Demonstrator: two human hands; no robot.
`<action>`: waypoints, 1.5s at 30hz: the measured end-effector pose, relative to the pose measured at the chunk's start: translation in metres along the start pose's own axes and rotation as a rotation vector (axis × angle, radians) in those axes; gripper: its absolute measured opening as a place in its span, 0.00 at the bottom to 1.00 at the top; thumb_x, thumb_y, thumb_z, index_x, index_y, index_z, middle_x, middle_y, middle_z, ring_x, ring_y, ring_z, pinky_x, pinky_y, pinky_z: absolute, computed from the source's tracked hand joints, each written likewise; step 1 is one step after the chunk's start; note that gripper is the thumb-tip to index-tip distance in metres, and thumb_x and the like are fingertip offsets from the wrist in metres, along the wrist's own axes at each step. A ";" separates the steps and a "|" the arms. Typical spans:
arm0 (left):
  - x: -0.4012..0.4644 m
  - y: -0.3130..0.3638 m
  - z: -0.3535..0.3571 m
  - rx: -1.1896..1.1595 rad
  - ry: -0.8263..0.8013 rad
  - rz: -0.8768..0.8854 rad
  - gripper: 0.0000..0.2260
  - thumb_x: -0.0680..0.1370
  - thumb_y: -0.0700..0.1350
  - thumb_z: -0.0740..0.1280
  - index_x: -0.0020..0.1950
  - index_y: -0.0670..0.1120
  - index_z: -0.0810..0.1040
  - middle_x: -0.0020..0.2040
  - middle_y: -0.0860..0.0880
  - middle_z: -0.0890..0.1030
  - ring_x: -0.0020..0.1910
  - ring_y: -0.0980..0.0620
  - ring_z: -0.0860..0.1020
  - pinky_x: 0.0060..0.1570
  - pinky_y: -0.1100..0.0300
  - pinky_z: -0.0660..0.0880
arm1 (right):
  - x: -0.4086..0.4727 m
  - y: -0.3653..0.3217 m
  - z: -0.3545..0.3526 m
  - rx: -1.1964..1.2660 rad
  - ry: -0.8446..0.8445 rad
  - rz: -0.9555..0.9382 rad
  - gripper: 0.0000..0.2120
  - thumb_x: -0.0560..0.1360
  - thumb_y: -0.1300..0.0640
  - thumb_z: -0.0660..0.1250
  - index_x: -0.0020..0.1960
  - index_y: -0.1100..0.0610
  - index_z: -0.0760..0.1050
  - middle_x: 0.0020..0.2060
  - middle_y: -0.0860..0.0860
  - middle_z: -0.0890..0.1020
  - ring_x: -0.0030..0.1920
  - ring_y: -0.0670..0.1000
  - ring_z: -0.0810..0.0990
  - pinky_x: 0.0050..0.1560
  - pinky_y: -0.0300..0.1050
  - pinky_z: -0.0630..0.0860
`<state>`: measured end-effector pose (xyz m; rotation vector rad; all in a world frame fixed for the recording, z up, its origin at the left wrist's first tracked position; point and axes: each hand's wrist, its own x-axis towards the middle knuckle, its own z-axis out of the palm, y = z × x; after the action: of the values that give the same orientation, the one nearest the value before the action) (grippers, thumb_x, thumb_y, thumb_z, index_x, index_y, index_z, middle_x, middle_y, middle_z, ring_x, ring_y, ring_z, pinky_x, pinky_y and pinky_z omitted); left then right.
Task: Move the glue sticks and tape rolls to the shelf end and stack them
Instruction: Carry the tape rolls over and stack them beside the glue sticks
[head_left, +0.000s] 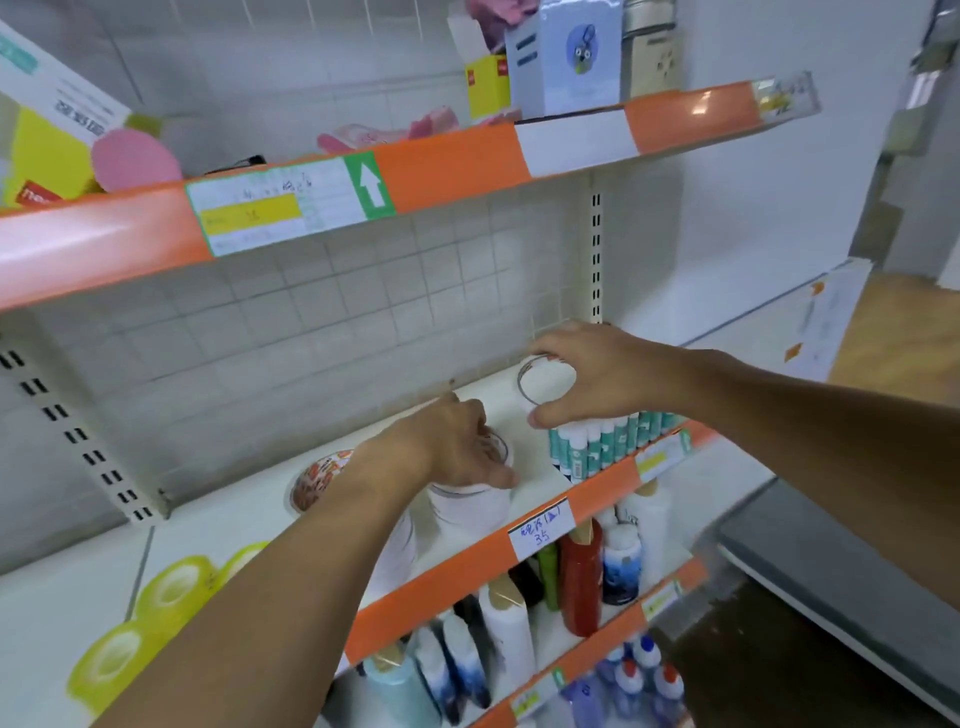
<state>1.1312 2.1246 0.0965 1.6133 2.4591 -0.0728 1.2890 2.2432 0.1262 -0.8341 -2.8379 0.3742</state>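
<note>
My right hand (597, 376) grips a clear tape roll (545, 384) between thumb and fingers, held just above a row of several teal-and-white glue sticks (602, 447) standing at the right end of the white shelf (260, 514). My left hand (457, 447) reaches down over a stack of white tape rolls (470, 506), fingers curled on the top roll. A tape roll with an orange printed pattern (317, 480) lies just left of my left wrist. Yellow-green tape rolls (150, 613) lie at the shelf's near left.
An orange price rail (467, 566) edges the shelf front. The upper shelf (441, 166) overhangs close above with boxes and pink items. Bottles (582, 577) fill the lower shelves. A tiled back panel (311, 322) stands behind; a white wall (753, 208) is to the right.
</note>
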 end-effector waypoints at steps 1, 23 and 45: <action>0.001 0.001 0.001 -0.002 -0.011 -0.013 0.36 0.68 0.66 0.72 0.70 0.49 0.69 0.64 0.48 0.69 0.62 0.47 0.72 0.57 0.54 0.72 | 0.000 0.002 -0.001 0.004 -0.007 -0.005 0.30 0.64 0.35 0.75 0.60 0.47 0.73 0.57 0.48 0.75 0.55 0.51 0.76 0.58 0.52 0.75; 0.011 0.004 0.024 -0.142 -0.032 -0.163 0.44 0.67 0.69 0.71 0.76 0.51 0.61 0.70 0.48 0.67 0.68 0.46 0.69 0.63 0.51 0.71 | 0.000 0.023 0.003 0.058 -0.043 -0.106 0.39 0.66 0.36 0.74 0.71 0.48 0.67 0.62 0.47 0.71 0.63 0.51 0.72 0.62 0.54 0.74; -0.016 0.002 0.041 -0.345 0.123 -0.277 0.61 0.62 0.62 0.79 0.80 0.48 0.41 0.78 0.45 0.54 0.77 0.43 0.54 0.71 0.48 0.61 | 0.042 -0.016 0.035 -0.015 -0.226 -0.307 0.39 0.65 0.39 0.76 0.70 0.52 0.68 0.62 0.49 0.70 0.61 0.52 0.72 0.61 0.53 0.74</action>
<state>1.1453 2.1050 0.0600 1.1622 2.5916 0.3991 1.2384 2.2462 0.1007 -0.3658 -3.1133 0.4263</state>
